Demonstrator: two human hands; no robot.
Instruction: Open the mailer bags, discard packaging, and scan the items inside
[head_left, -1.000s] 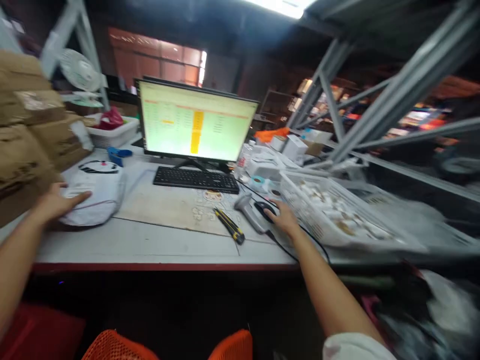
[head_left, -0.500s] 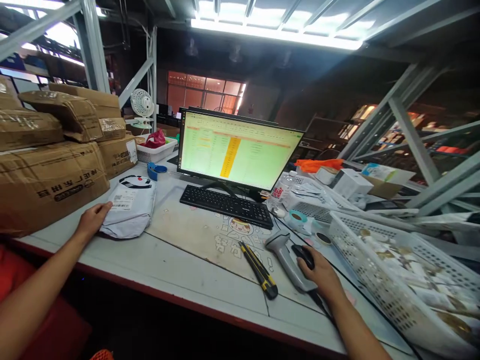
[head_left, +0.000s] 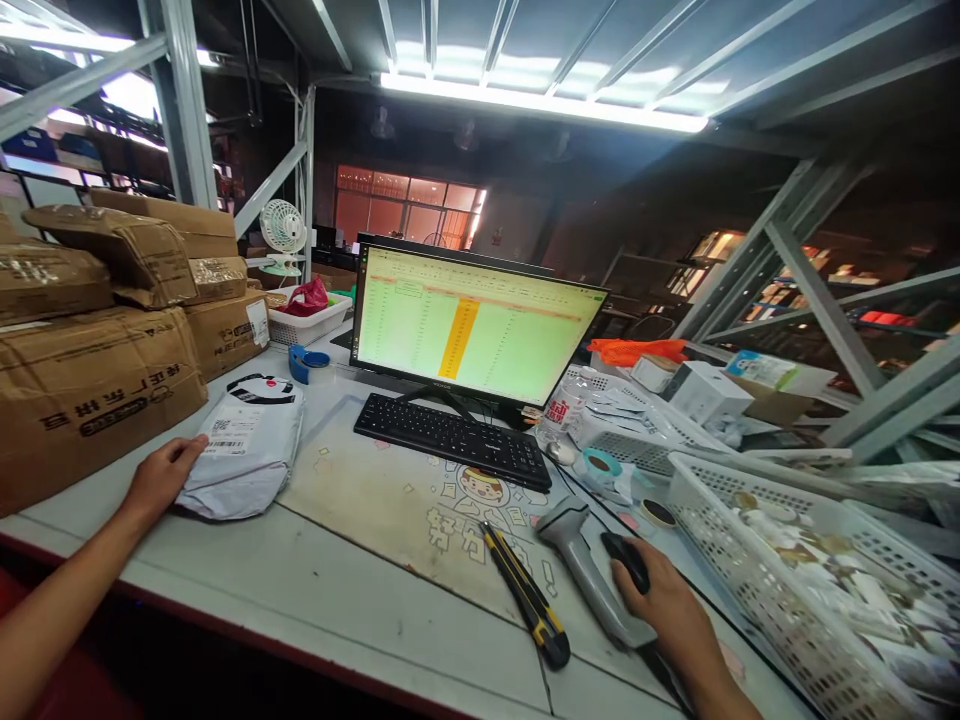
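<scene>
On the left of the table lies a white plastic mailer parcel (head_left: 251, 465) with a printed label. My left hand (head_left: 166, 475) is closed on its near left edge, thumb on top and the other fingers partly hidden. At the right, my right hand (head_left: 667, 600) wraps round a black computer mouse (head_left: 626, 560). Just left of the mouse a grey barcode scanner (head_left: 589, 570) rests on the desk mat. Beside the scanner lies a yellow and black utility knife (head_left: 526, 595). A monitor (head_left: 472, 320) displaying a spreadsheet stands behind a black keyboard (head_left: 454, 435).
Cardboard boxes (head_left: 97, 380) are stacked at the left. A blue tape dispenser (head_left: 307, 365) sits behind the parcel. On the right are a white perforated basket (head_left: 750, 580) of small packets, a water bottle (head_left: 559, 405) and tape rolls (head_left: 600, 465). A metal rack frames the table.
The view has tilted up slightly, so things on the table sit lower in the picture. The spreadsheet on the monitor looks different. Both hands keep their holds.
</scene>
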